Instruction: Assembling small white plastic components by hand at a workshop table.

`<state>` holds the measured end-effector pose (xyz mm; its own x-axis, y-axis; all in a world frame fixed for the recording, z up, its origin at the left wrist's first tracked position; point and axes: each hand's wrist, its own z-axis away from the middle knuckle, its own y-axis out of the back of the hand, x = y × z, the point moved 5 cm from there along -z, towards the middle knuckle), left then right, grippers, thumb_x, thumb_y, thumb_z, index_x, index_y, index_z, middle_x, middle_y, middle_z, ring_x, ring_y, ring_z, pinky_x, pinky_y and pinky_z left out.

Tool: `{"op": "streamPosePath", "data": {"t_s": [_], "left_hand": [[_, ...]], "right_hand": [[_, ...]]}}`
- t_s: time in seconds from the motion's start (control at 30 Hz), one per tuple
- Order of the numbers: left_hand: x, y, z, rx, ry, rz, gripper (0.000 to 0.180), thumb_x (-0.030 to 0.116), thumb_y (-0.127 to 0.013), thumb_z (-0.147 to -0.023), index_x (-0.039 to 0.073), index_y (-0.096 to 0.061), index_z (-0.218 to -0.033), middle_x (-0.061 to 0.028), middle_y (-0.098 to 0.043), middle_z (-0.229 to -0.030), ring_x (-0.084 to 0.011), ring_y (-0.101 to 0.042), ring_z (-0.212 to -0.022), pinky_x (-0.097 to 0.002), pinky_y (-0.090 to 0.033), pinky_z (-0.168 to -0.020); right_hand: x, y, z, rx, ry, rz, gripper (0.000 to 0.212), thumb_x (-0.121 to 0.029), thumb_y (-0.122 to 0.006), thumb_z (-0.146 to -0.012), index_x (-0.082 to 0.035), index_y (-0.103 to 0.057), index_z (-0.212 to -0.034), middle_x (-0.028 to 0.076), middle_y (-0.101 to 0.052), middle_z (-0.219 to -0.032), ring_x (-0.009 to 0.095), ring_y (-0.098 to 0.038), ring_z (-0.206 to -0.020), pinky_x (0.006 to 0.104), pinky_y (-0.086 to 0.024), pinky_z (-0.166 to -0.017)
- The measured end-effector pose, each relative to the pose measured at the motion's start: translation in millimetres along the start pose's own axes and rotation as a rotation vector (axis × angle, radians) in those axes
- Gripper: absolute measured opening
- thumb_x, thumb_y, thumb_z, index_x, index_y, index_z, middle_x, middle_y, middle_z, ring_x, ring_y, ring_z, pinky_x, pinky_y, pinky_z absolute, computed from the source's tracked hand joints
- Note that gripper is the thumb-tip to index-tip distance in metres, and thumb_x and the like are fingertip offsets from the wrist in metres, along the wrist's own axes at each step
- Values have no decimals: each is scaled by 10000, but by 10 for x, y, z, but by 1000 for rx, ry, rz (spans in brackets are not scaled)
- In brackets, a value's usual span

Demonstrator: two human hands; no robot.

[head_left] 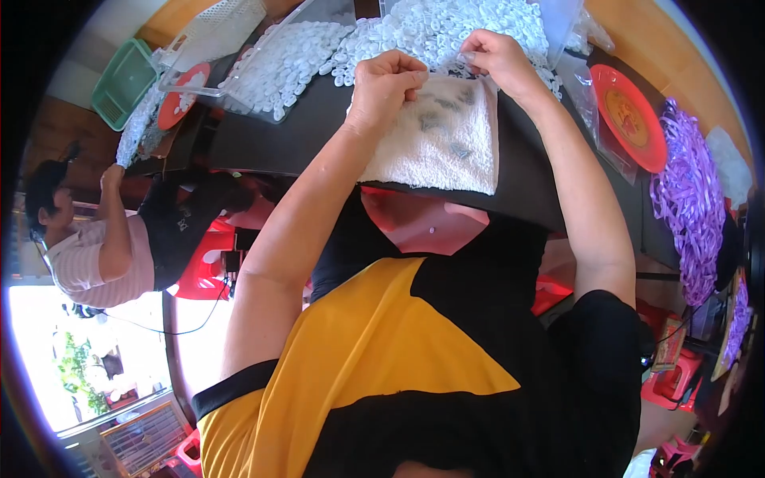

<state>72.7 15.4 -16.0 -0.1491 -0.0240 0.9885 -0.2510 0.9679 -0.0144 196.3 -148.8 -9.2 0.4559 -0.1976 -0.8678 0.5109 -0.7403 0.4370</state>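
Both my hands are raised over the far part of a dark table point(271, 147). My left hand point(386, 86) is closed in a pinch above the upper left of a white towel point(474, 174); whatever sits between its fingertips is too small to make out. Near the towel's upper right edge, my right hand point(500, 65) also pinches, thumb against fingers, and its contents cannot be made out either. Small greyish marks or bits point(460, 150) show on the towel. Just beyond my hands lies a big heap of small, pale, oval ring-like pieces point(446, 30).
A clear tray point(279, 111) tips similar pieces toward the heap. Leftward are a white basket point(219, 32), a green basket point(123, 84) and a red plate point(171, 111). Rightward lie a red-orange plate point(629, 119) and purple ribbons point(689, 207). A person point(103, 247) works at the left.
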Motion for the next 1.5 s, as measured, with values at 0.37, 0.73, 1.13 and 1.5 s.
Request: {"op": "streamPosePath", "data": {"t_s": [0.37, 0.73, 1.13, 1.5], "left_hand": [[109, 0, 114, 75, -305, -185, 164, 49, -683, -827, 19, -694, -988, -1, -635, -790, -66, -566, -738, -203, -469, -676], [336, -125, 237, 54, -601, -477, 181, 5, -739, -759, 10, -661, -921, -63, -576, -787, -155, -591, -656, -262, -478, -602], [60, -3, 154, -64, 209, 375, 159, 133, -627, -909, -23, -646, -933, -47, -612, -773, -98, -533, -625, -229, -408, -540], [83, 36, 149, -86, 167, 364, 171, 148, -647, -898, -22, -640, -916, -39, -567, -698, -100, -480, -565, -218, -363, -523]], "right_hand": [[-465, -75, 206, -18, -47, -217, 191, -9, -572, -851, -14, -619, -1036, 20, -619, -835, 101, -579, -749, 234, -443, -704], [-768, -334, 326, -35, -57, -299, 200, -14, -577, -836, -3, -606, -1034, 31, -622, -821, 88, -579, -744, 224, -468, -707], [-922, -437, 396, 96, 344, 138, 234, 41, -636, -787, -56, -625, -1000, 18, -620, -867, 123, -628, -798, 250, -517, -694], [-913, -475, 363, 89, 539, 236, 216, 60, -610, -759, -41, -643, -948, 59, -621, -875, 190, -641, -724, 293, -505, -651]]}}
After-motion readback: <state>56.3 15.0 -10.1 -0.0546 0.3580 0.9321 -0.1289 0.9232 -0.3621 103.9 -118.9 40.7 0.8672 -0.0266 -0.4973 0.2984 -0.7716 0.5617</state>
